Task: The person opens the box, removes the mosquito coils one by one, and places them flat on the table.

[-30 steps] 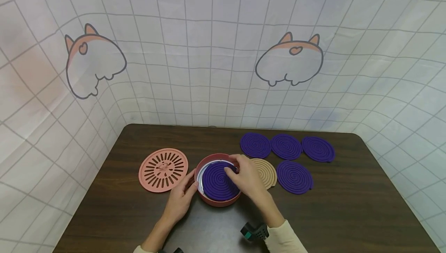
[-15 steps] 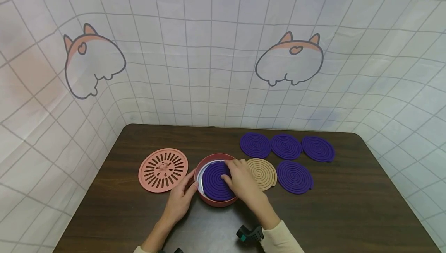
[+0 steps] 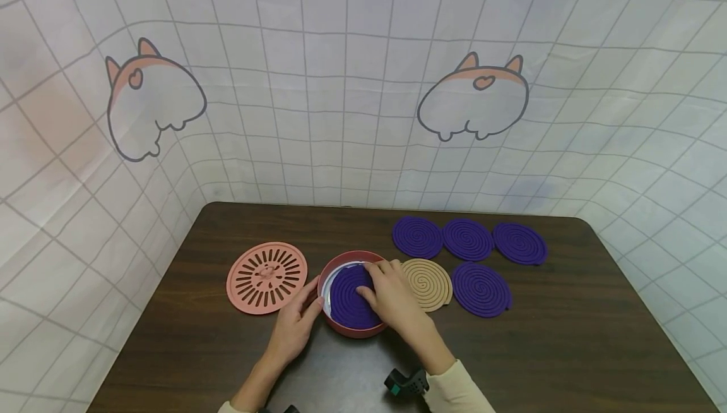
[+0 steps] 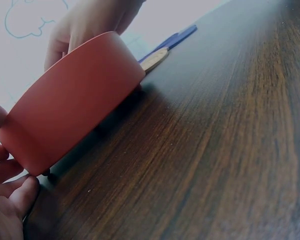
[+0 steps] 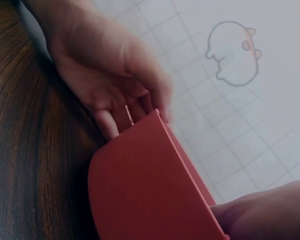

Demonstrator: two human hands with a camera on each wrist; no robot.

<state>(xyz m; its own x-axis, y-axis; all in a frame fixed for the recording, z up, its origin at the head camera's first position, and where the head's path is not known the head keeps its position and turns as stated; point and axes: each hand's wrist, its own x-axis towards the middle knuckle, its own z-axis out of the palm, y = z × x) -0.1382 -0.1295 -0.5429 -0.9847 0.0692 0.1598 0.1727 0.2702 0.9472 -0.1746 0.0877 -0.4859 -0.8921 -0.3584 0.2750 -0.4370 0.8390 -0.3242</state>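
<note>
Purple coil (image 3: 349, 302) lies inside the red bowl (image 3: 353, 333) under the right hand (image 3: 397, 299), whether pinched or pressed I cannot tell, while the left hand (image 3: 294, 326) grips the bowl, apparently to steady it.

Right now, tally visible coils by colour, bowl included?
Purple coils: 5 (4 on the table, 1 in the red bowl)
Tan coil: 1
Total: 6 visible; can't see beneath the bowl's coil
</note>
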